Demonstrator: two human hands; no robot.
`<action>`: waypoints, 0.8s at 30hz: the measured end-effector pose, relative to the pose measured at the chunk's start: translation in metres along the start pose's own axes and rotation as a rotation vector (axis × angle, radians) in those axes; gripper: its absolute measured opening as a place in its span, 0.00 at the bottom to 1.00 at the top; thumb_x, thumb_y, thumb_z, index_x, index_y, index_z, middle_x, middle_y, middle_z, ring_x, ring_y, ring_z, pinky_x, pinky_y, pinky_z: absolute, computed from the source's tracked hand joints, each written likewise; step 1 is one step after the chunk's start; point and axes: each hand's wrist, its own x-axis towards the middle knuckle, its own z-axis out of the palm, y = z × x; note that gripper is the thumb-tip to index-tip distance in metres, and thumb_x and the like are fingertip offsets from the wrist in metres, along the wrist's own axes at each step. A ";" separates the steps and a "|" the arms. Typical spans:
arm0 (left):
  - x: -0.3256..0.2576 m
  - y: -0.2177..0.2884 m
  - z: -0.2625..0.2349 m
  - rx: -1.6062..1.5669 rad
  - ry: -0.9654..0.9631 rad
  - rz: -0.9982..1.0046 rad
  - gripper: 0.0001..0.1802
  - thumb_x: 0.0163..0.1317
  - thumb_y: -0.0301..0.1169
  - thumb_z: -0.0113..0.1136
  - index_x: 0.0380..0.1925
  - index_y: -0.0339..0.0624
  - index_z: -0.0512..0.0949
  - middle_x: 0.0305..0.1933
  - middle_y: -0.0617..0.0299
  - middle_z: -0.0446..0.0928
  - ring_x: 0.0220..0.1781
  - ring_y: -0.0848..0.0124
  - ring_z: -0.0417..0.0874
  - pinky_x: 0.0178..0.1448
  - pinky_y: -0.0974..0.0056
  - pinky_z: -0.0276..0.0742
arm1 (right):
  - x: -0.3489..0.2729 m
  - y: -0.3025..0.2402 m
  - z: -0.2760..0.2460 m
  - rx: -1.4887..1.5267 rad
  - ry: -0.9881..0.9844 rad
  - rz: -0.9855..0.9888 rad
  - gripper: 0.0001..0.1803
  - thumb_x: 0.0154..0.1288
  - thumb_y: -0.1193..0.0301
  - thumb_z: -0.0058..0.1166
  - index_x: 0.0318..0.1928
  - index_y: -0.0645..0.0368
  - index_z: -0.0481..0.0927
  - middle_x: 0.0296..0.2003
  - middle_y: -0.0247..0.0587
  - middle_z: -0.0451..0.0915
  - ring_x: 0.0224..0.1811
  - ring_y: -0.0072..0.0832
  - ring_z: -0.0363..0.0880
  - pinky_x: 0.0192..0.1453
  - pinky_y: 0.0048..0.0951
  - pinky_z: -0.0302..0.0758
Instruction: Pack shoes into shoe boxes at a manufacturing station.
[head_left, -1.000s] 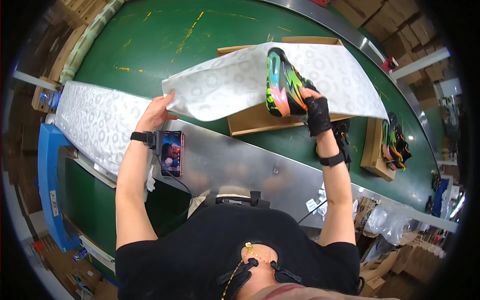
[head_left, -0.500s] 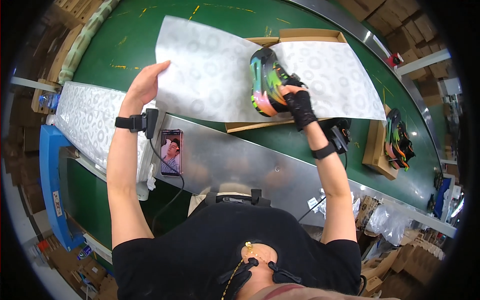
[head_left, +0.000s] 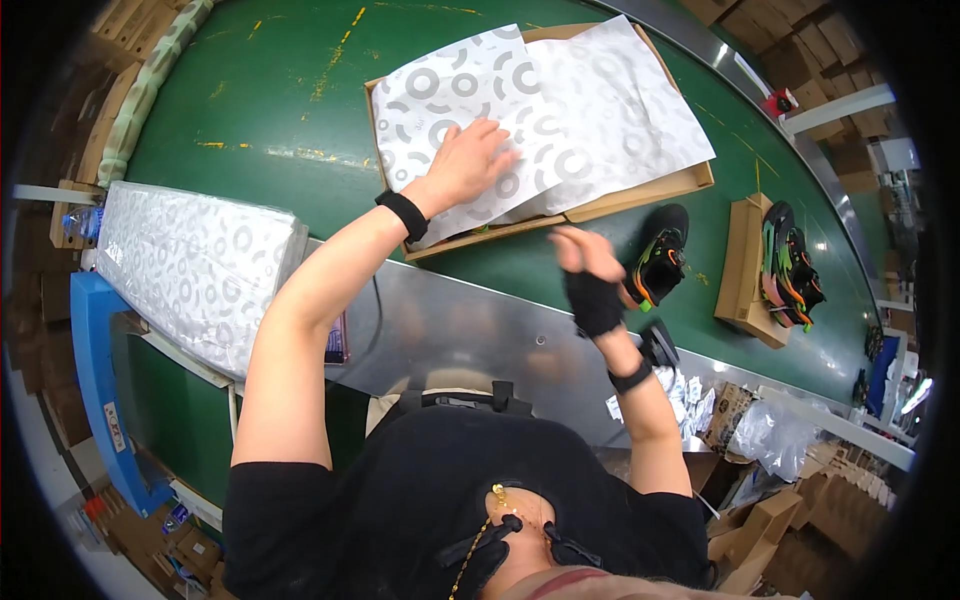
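My left hand [head_left: 470,163] lies with its fingers spread on white patterned tissue paper [head_left: 600,110], which covers most of an open cardboard shoebox [head_left: 590,208]. A small dark and coloured part of something shows under the paper's front edge; the rest is hidden. My right hand [head_left: 592,270], in a black fingerless glove, hovers empty by the box's front side, its fingers apart and slightly blurred. Just right of it, a black running shoe [head_left: 660,258] with orange and green trim stands on the green table.
A stack of patterned tissue paper [head_left: 195,265] lies at the left, behind a blue frame [head_left: 95,360]. Partly under my left forearm is a phone [head_left: 337,340]. At the right, multicoloured shoes [head_left: 790,265] lean on a small cardboard box [head_left: 742,270]. A metal edge [head_left: 480,320] runs along the front.
The multicoloured shoe has left my right hand and is out of sight. The paper now lies folded over the box. My left hand moved right onto it; my right hand drew back toward me.
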 end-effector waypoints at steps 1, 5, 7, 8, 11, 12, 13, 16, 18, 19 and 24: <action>-0.007 -0.001 0.008 0.150 0.039 0.082 0.27 0.64 0.49 0.48 0.56 0.45 0.70 0.64 0.48 0.63 0.66 0.53 0.63 0.65 0.42 0.51 | -0.011 0.007 -0.025 -0.100 0.082 0.016 0.07 0.53 0.75 0.58 0.35 0.57 0.79 0.32 0.40 0.80 0.36 0.39 0.77 0.43 0.37 0.72; -0.018 -0.012 0.033 0.309 -0.305 -0.031 0.36 0.62 0.61 0.41 0.57 0.45 0.69 0.64 0.50 0.63 0.67 0.56 0.63 0.64 0.33 0.46 | -0.067 0.058 -0.088 -0.350 0.130 0.206 0.11 0.59 0.67 0.56 0.39 0.60 0.77 0.39 0.43 0.78 0.44 0.40 0.75 0.50 0.39 0.69; 0.004 -0.005 0.026 0.345 -0.503 -0.181 0.36 0.61 0.62 0.41 0.56 0.44 0.70 0.63 0.50 0.65 0.66 0.56 0.63 0.64 0.33 0.46 | -0.093 0.089 -0.095 -0.357 0.105 0.292 0.13 0.60 0.65 0.55 0.39 0.60 0.76 0.40 0.44 0.78 0.45 0.40 0.74 0.52 0.40 0.68; 0.010 -0.001 0.024 0.380 -0.706 -0.338 0.37 0.61 0.62 0.40 0.54 0.42 0.72 0.62 0.50 0.66 0.65 0.56 0.64 0.64 0.32 0.46 | -0.107 0.101 -0.095 -0.390 -0.011 0.305 0.13 0.59 0.64 0.55 0.40 0.59 0.76 0.40 0.43 0.78 0.45 0.39 0.74 0.53 0.40 0.66; 0.005 0.007 0.024 0.302 -0.388 -0.115 0.32 0.62 0.57 0.46 0.49 0.39 0.74 0.56 0.50 0.71 0.60 0.58 0.69 0.62 0.39 0.53 | -0.125 0.126 -0.086 -0.456 -0.130 0.250 0.14 0.58 0.63 0.55 0.41 0.57 0.76 0.40 0.41 0.77 0.44 0.38 0.74 0.54 0.40 0.65; 0.005 0.011 0.026 0.196 -0.261 -0.001 0.29 0.62 0.54 0.49 0.49 0.39 0.75 0.54 0.50 0.72 0.58 0.58 0.71 0.62 0.42 0.56 | -0.124 0.134 -0.085 -0.490 -0.140 0.175 0.14 0.58 0.63 0.54 0.41 0.56 0.76 0.40 0.40 0.77 0.43 0.37 0.75 0.54 0.40 0.64; -0.002 0.023 0.020 0.016 -0.145 0.056 0.23 0.60 0.46 0.56 0.44 0.36 0.75 0.47 0.50 0.74 0.52 0.57 0.74 0.56 0.52 0.65 | -0.110 0.128 -0.086 -0.474 -0.135 0.122 0.14 0.56 0.66 0.54 0.43 0.55 0.75 0.38 0.39 0.77 0.41 0.37 0.75 0.53 0.40 0.65; -0.030 0.057 0.000 -0.312 0.079 0.193 0.20 0.58 0.42 0.59 0.37 0.33 0.76 0.38 0.51 0.75 0.43 0.55 0.76 0.46 0.55 0.70 | -0.048 0.101 -0.116 -0.615 -0.111 -0.264 0.18 0.54 0.73 0.54 0.47 0.51 0.71 0.34 0.38 0.76 0.34 0.38 0.75 0.41 0.40 0.71; -0.044 0.080 -0.009 -0.353 0.166 0.269 0.17 0.57 0.38 0.62 0.35 0.33 0.76 0.32 0.54 0.75 0.33 0.60 0.77 0.37 0.61 0.72 | -0.024 0.066 -0.141 -0.401 -0.092 -0.109 0.23 0.50 0.76 0.55 0.50 0.48 0.69 0.33 0.39 0.76 0.30 0.39 0.75 0.31 0.37 0.72; -0.051 0.093 -0.018 -0.489 0.051 0.192 0.15 0.57 0.37 0.62 0.35 0.34 0.77 0.30 0.56 0.75 0.30 0.64 0.76 0.35 0.63 0.72 | -0.017 0.053 -0.152 -0.322 -0.109 -0.181 0.25 0.51 0.78 0.55 0.51 0.48 0.68 0.33 0.39 0.75 0.26 0.40 0.75 0.25 0.35 0.71; -0.068 0.145 -0.050 -0.774 -0.100 0.171 0.14 0.57 0.32 0.63 0.42 0.38 0.78 0.30 0.63 0.72 0.31 0.74 0.70 0.36 0.70 0.68 | 0.024 -0.036 -0.175 0.437 -0.357 0.429 0.18 0.63 0.60 0.44 0.27 0.63 0.75 0.20 0.42 0.73 0.24 0.29 0.71 0.33 0.28 0.67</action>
